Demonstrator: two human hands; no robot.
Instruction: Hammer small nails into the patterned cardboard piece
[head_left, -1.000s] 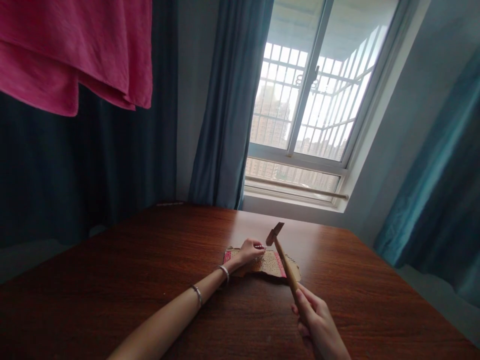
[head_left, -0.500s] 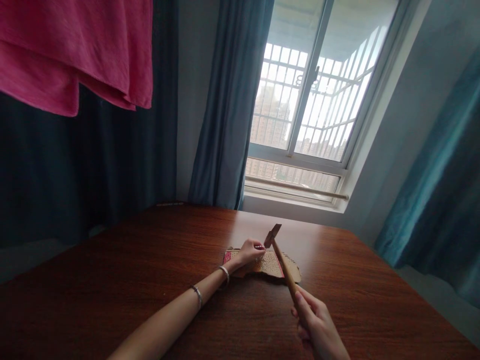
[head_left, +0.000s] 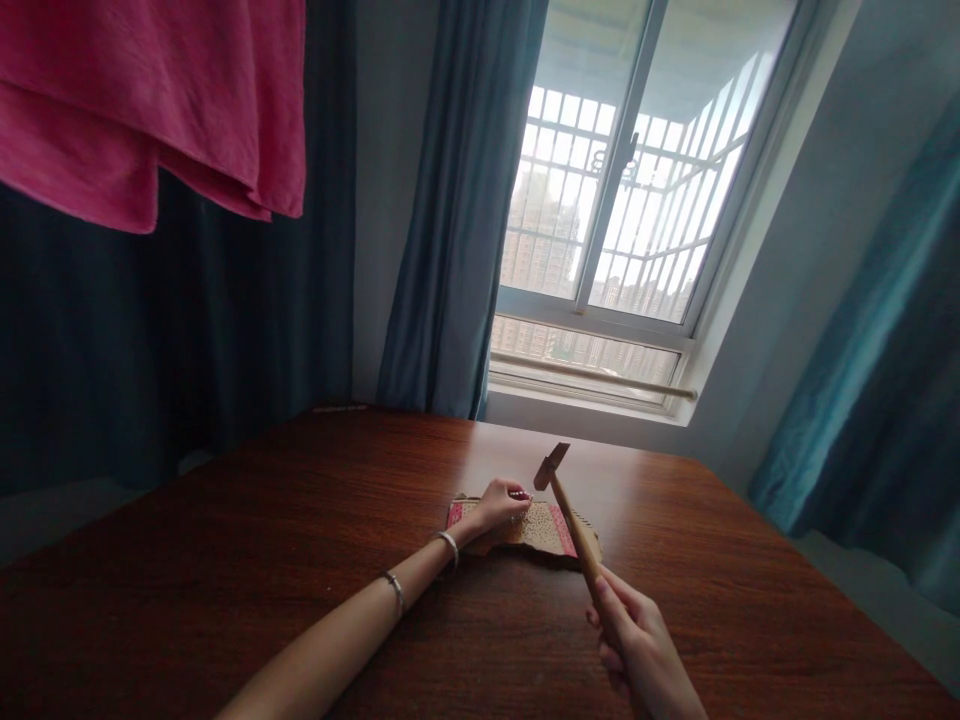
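Observation:
A flat tan piece [head_left: 541,532] with many small dots and a pink edge lies on the brown wooden table [head_left: 225,580]. My left hand [head_left: 498,502] rests on its near-left part, fingers pinched together over something too small to make out. My right hand [head_left: 643,652] grips the wooden handle of a small hammer [head_left: 564,502]. The hammer's metal head hangs a little above the piece, just right of my left fingertips.
A window [head_left: 622,200] with grey-blue curtains on both sides stands behind the table. A pink cloth [head_left: 150,100] hangs at the upper left. The table's far edge runs just beyond the tan piece.
The hammer head dipped toward my left fingertips half a second ago and has risen again. My left hand has stayed in place on the piece.

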